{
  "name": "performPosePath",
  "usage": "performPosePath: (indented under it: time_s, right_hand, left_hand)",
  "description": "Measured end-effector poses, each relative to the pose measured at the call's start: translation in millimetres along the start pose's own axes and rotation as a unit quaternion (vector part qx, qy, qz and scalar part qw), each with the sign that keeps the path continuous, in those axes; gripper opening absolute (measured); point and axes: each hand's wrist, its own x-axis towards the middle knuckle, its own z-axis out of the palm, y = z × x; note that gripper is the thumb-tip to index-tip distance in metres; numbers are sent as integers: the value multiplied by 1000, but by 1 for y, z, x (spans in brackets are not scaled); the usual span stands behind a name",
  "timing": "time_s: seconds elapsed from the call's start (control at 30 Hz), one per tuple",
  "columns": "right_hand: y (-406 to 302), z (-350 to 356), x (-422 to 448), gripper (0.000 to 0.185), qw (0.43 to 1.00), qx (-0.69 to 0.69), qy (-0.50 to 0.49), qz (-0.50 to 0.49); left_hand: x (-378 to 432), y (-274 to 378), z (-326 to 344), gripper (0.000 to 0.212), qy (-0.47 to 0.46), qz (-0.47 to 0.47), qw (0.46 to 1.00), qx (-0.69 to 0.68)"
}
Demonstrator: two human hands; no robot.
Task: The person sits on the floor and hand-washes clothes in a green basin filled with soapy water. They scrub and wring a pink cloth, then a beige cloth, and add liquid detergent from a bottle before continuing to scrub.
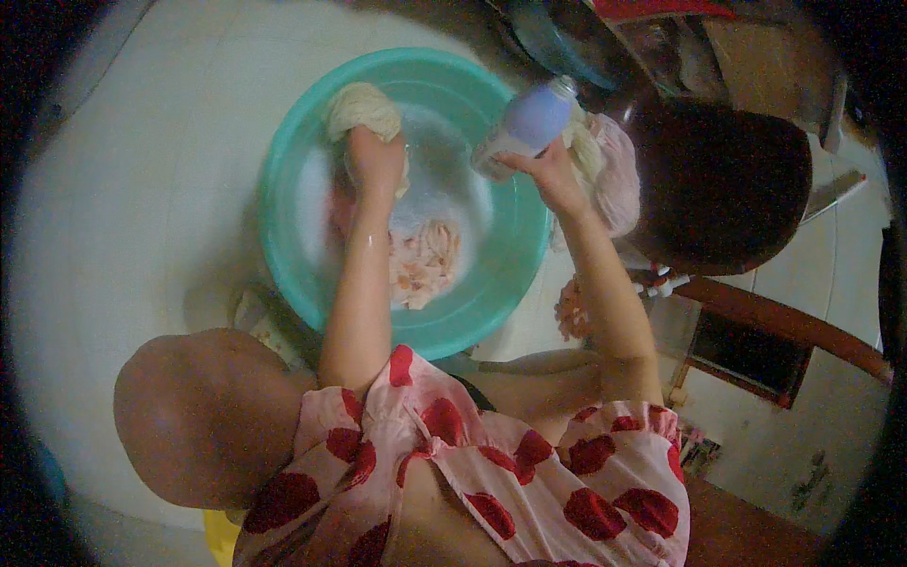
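Observation:
A round green plastic basin (514,269) stands before me, holding sudsy water with pinkish pieces of cloth (425,266) in it. My left hand (378,161) grips a pale yellow cloth (363,110) over the left part of the basin; some of its fingers are hidden by the cloth. Over the basin's right rim, my right hand (549,170) is closed around a bottle (535,120) with a bluish-purple upper part and a clear lower part. The bottle lies tilted, its narrow end pointing up and to the right. What it holds is too blurred to tell.
Just right of the basin is a bundle of pink and pale cloth (615,177), beside a dark round-edged seat or tabletop (723,188). A brownish-pink object (572,308) lies below my right forearm. Pale tiled floor (156,156) extends left of the basin.

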Motion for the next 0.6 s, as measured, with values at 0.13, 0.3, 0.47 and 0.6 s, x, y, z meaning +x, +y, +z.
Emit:
performPosePath:
  time_s: [0.13,0.3,0.47,0.6]
  right_hand:
    - [-44,-5,5,61,996,-47,81,-3]
    - [-72,-5,-4,55,997,-45,52,16]
    - [-87,-18,-10,64,947,-311,81,17]
    - [-87,-51,-1,65,761,-624,37,-174]
  left_hand:
    - [-2,-1,4,34,-20,3,1000,-11]
    - [0,-16,3,35,-24,18,997,-70]
    - [-8,-2,24,40,-166,-122,927,-314]
    - [-15,27,11,50,-237,-177,856,-424]
